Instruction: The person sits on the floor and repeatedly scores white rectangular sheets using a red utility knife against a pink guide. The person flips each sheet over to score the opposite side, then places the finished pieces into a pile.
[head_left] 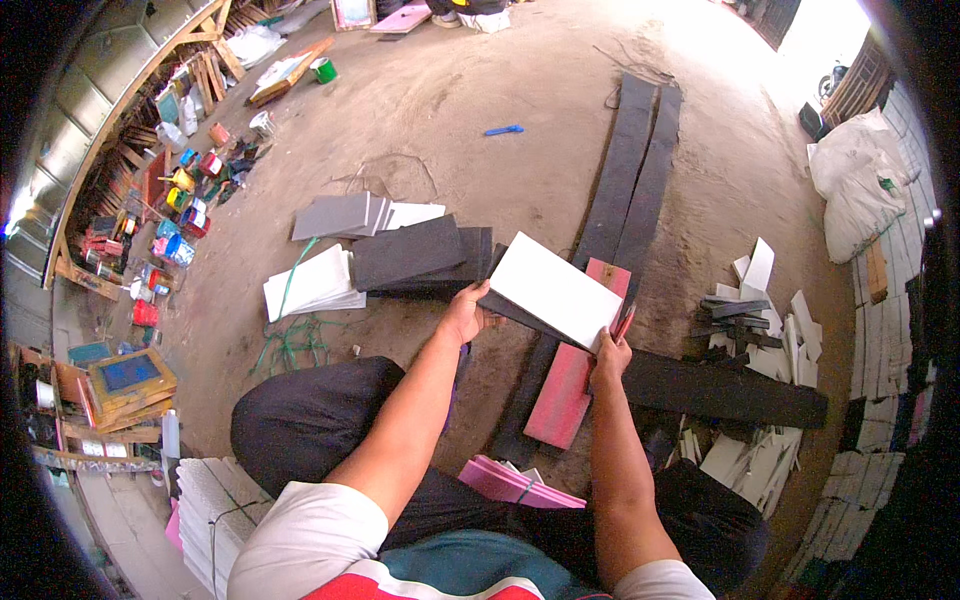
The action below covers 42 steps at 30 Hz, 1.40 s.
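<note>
Both hands hold a white rectangular sheet [555, 288] tilted out in front of me. A dark sheet [520, 314] shows along its near edge, lying beneath it. My left hand [465, 313] is closed at the left corner, by the dark sheet's end. At the near right corner, my right hand [610, 360] pinches the edge, and a thin reddish stick [625, 324], perhaps a pencil, pokes up from its fingers. Below the sheets lies a long pinkish-red board [560, 400], partly covered, on top of black strips.
Stacks of dark sheets [410, 255] and white sheets [312, 283] lie at the left, near green string [290, 345]. Long black strips [628, 170] stretch away; another black strip [720, 390] runs right. White offcuts [760, 275] lie right, a blue tool [503, 130] ahead, paint cans [175, 248] far left.
</note>
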Each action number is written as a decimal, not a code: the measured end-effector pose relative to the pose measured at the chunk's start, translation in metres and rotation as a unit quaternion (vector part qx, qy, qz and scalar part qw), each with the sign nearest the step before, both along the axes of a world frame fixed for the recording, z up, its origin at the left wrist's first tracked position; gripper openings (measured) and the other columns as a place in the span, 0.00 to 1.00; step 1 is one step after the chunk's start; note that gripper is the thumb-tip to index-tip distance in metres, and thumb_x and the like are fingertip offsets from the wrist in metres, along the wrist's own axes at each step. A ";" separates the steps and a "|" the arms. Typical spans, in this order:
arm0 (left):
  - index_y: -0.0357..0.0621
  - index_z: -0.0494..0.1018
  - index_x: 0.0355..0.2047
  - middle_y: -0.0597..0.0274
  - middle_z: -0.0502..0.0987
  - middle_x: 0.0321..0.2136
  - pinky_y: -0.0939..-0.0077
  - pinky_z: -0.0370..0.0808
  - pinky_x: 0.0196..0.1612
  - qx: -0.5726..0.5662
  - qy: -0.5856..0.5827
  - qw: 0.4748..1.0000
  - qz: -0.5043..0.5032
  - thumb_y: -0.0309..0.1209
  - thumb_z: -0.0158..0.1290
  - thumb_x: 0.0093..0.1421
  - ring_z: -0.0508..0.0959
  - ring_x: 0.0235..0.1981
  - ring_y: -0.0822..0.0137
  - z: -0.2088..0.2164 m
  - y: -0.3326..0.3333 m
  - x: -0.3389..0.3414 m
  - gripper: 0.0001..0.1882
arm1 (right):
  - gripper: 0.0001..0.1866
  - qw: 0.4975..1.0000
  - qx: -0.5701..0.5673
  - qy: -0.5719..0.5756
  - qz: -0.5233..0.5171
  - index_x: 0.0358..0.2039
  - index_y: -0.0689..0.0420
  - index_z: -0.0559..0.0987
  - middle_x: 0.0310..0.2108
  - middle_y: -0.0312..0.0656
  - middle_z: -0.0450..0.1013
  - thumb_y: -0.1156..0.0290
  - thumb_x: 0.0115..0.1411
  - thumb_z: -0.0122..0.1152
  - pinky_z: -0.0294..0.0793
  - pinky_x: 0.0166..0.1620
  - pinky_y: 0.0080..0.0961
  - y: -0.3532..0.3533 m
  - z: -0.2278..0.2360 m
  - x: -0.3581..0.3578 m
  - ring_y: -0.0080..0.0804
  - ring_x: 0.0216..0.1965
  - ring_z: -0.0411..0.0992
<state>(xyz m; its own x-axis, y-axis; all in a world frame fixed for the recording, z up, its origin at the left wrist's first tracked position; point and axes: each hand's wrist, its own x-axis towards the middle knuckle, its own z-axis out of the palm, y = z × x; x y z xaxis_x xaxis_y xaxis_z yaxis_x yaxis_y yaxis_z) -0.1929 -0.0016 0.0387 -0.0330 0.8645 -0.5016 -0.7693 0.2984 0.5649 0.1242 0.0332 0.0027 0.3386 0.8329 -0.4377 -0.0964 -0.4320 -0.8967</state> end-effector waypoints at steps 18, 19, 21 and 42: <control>0.47 0.69 0.58 0.52 0.76 0.53 0.48 0.76 0.50 -0.238 0.492 0.741 0.390 0.49 0.61 0.62 0.77 0.50 0.51 -0.041 -0.020 -0.180 0.30 | 0.11 0.994 -0.025 0.107 -0.011 0.44 0.57 0.75 0.27 0.35 0.71 0.65 0.67 0.60 0.65 0.18 0.28 -0.005 -0.016 -0.022 0.24 0.19 0.66; 0.47 0.70 0.59 0.50 0.76 0.55 0.47 0.73 0.54 -0.285 0.560 0.687 0.363 0.48 0.60 0.63 0.76 0.52 0.49 -0.039 -0.016 -0.168 0.30 | 0.08 0.994 -0.011 0.104 -0.019 0.38 0.55 0.73 0.22 0.32 0.66 0.64 0.68 0.60 0.64 0.18 0.29 -0.006 -0.016 -0.016 0.22 0.16 0.62; 0.48 0.72 0.60 0.46 0.74 0.58 0.46 0.68 0.60 -0.366 0.617 0.625 0.307 0.47 0.60 0.62 0.73 0.57 0.42 -0.018 -0.009 -0.134 0.29 | 0.10 0.996 -0.012 0.088 -0.027 0.33 0.53 0.72 0.17 0.30 0.63 0.64 0.69 0.59 0.63 0.17 0.30 -0.008 -0.014 -0.005 0.21 0.14 0.59; 0.36 0.77 0.50 0.46 0.81 0.47 0.59 0.73 0.56 -0.123 0.400 0.851 -0.318 0.45 0.59 0.63 0.78 0.53 0.52 -0.129 -0.039 0.302 0.25 | 0.16 0.952 -0.024 -0.177 -0.249 0.46 0.66 0.81 0.37 0.39 0.80 0.65 0.67 0.61 0.73 0.42 0.30 -0.092 -0.045 0.298 0.29 0.36 0.75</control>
